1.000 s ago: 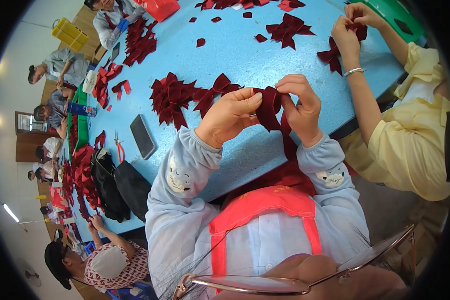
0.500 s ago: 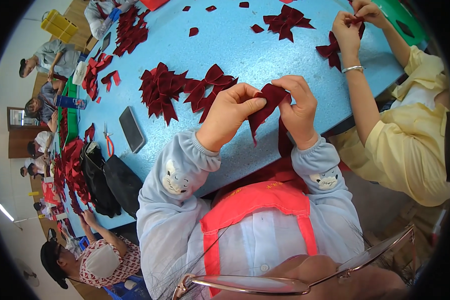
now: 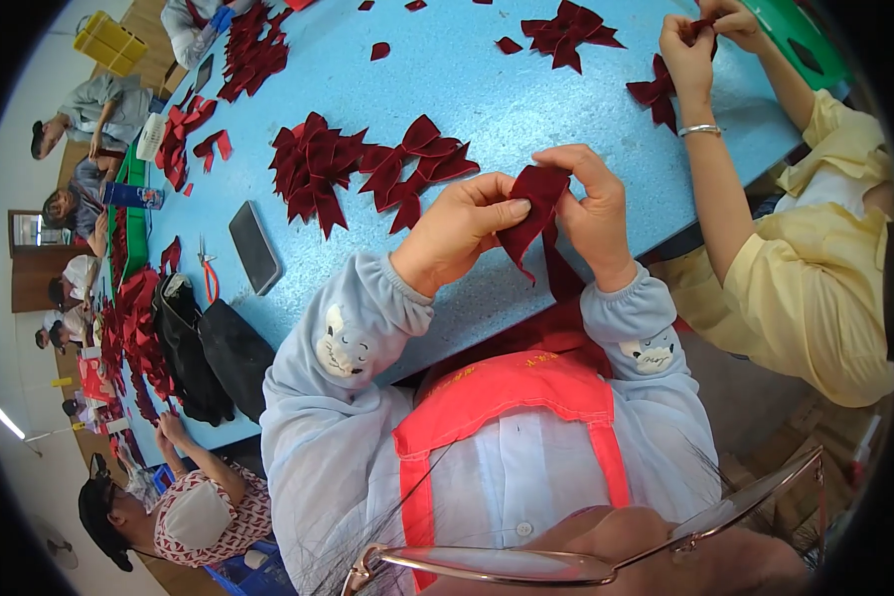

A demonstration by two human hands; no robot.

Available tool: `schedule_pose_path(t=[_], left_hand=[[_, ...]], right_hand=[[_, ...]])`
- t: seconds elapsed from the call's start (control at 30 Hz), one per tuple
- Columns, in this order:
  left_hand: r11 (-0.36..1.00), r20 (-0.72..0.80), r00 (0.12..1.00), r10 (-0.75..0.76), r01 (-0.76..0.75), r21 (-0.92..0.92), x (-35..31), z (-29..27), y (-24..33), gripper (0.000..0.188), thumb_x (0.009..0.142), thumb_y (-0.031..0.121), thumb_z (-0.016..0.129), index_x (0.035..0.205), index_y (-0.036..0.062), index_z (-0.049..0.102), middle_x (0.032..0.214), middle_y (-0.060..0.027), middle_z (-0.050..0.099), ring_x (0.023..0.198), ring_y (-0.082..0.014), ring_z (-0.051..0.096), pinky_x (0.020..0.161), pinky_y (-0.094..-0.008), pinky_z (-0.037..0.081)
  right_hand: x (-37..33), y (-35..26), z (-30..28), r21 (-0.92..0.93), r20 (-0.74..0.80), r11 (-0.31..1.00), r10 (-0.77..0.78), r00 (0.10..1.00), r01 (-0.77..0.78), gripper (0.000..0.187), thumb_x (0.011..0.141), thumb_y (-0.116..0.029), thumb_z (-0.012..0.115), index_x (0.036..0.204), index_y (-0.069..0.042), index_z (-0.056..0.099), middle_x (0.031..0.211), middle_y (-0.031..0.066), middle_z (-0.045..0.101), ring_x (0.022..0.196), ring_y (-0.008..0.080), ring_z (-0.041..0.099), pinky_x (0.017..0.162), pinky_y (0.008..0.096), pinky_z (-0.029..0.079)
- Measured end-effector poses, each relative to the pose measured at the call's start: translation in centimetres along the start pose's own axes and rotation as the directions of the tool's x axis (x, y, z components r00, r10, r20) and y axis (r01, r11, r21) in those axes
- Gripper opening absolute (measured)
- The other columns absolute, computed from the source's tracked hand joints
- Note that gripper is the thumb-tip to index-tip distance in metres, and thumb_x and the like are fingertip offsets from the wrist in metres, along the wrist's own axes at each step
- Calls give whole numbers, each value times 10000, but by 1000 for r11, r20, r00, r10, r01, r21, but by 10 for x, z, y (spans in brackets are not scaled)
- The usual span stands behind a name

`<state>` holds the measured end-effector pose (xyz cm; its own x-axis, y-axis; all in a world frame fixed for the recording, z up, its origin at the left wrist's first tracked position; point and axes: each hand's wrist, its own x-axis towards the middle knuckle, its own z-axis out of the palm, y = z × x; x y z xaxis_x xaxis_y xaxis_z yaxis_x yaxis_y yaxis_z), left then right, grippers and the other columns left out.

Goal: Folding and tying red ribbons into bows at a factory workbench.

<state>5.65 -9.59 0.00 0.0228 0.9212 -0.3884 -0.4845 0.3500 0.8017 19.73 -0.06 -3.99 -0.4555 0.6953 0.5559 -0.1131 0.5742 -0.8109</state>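
Head view: dark red ribbon (image 3: pixel 536 204) is held up between both hands, above the near edge of the blue table (image 3: pixel 407 84). Its left side is pinched between thumb and fingers of the left hand (image 3: pixel 455 228); its upper right part is clamped by the right hand (image 3: pixel 598 214), fingertips partly hidden. A loose length is hung below the right hand. Beyond the left hand, two bows (image 3: pixel 417 164) are laid beside a bow pile (image 3: pixel 313 169). Phone (image 3: pixel 255 248), pliers (image 3: pixel 208 268) and black bag (image 3: pixel 236 353) are placed farther left. At right, dark red material is handled by a co-worker's hands (image 3: pixel 687 62).
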Motion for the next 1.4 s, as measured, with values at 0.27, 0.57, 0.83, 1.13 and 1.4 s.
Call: schedule_pose_path(t=[0.27, 0.57, 0.83, 1.13, 1.4], left_hand=[[967, -140, 968, 209, -225, -115, 10, 28, -16, 110, 840, 62, 593, 945, 30, 589, 860, -16, 606, 763, -94, 579, 672, -228, 479], [868, -253, 839, 482, -497, 3, 24, 38, -36, 121, 805, -17, 607, 912, 34, 580, 928, -40, 621, 809, -110, 584, 711, -234, 476], [856, -255, 853, 456, -499, -137, 27, 43, -35, 96, 821, -3, 597, 899, 43, 563, 946, -57, 623, 824, -127, 592, 735, -258, 481], [874, -222, 916, 336, -391, -289, 34, 33, -38, 80, 847, 64, 594, 885, 62, 524, 887, -46, 613, 791, -125, 585, 718, -267, 477], [853, -240, 916, 322, -391, -346, 36, 36, -36, 86, 856, 77, 588, 873, 85, 503, 869, -34, 604, 800, -117, 573, 721, -259, 468]], right_hand=[[-8, -2, -19, 64, 18, 993, 102, 995, -103, 149, 830, 29, 529, 956, -11, 596, 864, 53, 617, 813, 126, 578, 734, 235, 452], [-11, -2, -26, 244, 12, 937, 255, 967, -250, 128, 866, -4, 512, 960, 3, 598, 877, 44, 625, 804, 101, 569, 725, 231, 455], [-15, -4, -29, 286, 77, 892, 342, 936, -350, 116, 847, -9, 535, 939, 10, 603, 838, 33, 622, 757, 94, 563, 671, 225, 451], [-16, -13, -25, -30, -51, 998, 51, 997, -52, 120, 748, 38, 594, 867, 19, 595, 741, 94, 584, 642, 174, 569, 578, 258, 438], [-19, -17, -25, -40, -72, 999, 12, 997, -15, 109, 744, 56, 581, 845, 14, 578, 759, 103, 587, 654, 204, 579, 589, 271, 452]])
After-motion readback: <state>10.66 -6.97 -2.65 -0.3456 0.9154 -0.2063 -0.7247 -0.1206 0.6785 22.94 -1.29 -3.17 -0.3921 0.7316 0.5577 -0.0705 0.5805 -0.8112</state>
